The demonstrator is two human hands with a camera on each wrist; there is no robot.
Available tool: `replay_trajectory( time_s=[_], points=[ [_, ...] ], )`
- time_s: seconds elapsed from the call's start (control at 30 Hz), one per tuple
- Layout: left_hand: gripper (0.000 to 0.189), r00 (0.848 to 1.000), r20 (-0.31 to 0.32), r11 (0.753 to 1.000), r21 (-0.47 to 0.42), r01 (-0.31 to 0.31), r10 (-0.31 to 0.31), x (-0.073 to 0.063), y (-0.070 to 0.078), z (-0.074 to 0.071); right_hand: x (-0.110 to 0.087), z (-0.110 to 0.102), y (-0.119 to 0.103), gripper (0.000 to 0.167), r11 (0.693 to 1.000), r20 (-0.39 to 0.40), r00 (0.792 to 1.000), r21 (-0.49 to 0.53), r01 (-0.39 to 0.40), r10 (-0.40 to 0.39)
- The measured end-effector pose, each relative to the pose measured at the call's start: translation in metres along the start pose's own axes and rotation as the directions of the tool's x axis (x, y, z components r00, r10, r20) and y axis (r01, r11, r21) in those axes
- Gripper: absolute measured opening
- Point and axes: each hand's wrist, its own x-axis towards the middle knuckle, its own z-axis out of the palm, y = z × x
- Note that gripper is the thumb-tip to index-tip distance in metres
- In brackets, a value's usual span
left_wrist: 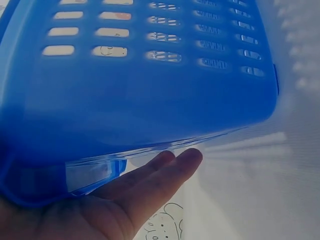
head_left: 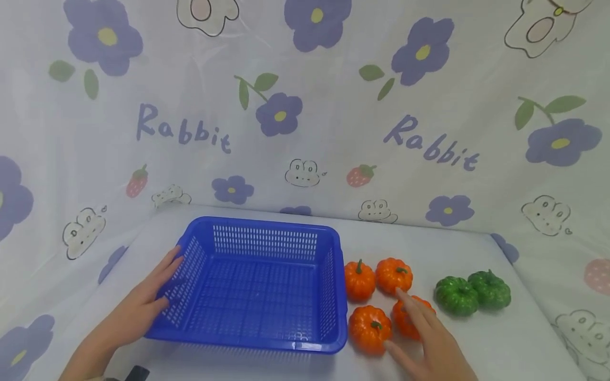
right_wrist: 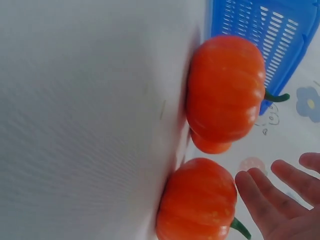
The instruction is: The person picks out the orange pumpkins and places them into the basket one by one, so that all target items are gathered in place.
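Your left hand [head_left: 138, 312] rests flat against the left wall of the blue basket [head_left: 257, 241], fingers straight and gripping nothing. The basket sits on the white surface [head_left: 476, 338], left of centre. Your right hand [head_left: 431, 344] hangs open over a cluster of four orange pumpkins [head_left: 369, 328] just beside the basket's right wall, fingers spread, the index reaching across one pumpkin; whether it touches cannot be told from the head view. Two green pumpkins [head_left: 472, 293] sit side by side further right, apart from the orange ones.

The left wrist view adds what the head view hides: the fingers [left_wrist: 160, 175] lie straight just under the basket's outer rim [left_wrist: 150, 150]. The right wrist view shows the fingers [right_wrist: 272, 200] relaxed and clear of the nearest pumpkin [right_wrist: 200, 202], with a gap between them. A rabbit-and-flower cloth [head_left: 305, 106] hangs behind.
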Motion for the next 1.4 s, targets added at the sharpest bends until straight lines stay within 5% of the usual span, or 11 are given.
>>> replay_trajectory(
  time_s=[0.4, 0.7, 0.97, 1.4],
  points=[
    [0.080, 1.000, 0.018, 1.000, -0.017, -0.021, 0.021, 0.001, -0.002, -0.001, 0.000, 0.009, 0.000, 0.090, 0.999, -0.018, 0.999, 0.014, 0.045, -0.045],
    [0.080, 0.999, 0.038, 0.999, -0.013, -0.038, 0.038, 0.000, -0.002, -0.002, 0.003, 0.014, -0.007, 0.099, 0.999, 0.086, 0.995, -0.010, -0.050, 0.050],
    [0.082, 0.998, 0.055, 1.000, -0.017, -0.015, 0.016, 0.001, -0.002, -0.004, 0.005, 0.020, 0.002, 0.099, 0.996, 0.058, 0.998, -0.091, 0.002, 0.003],
    [0.081, 0.996, 0.049, 0.997, 0.008, -0.081, 0.081, -0.002, -0.002, -0.004, 0.013, 0.014, 0.001, 0.094, 0.997, 0.174, 0.984, -0.068, -0.035, 0.047]
  ],
)
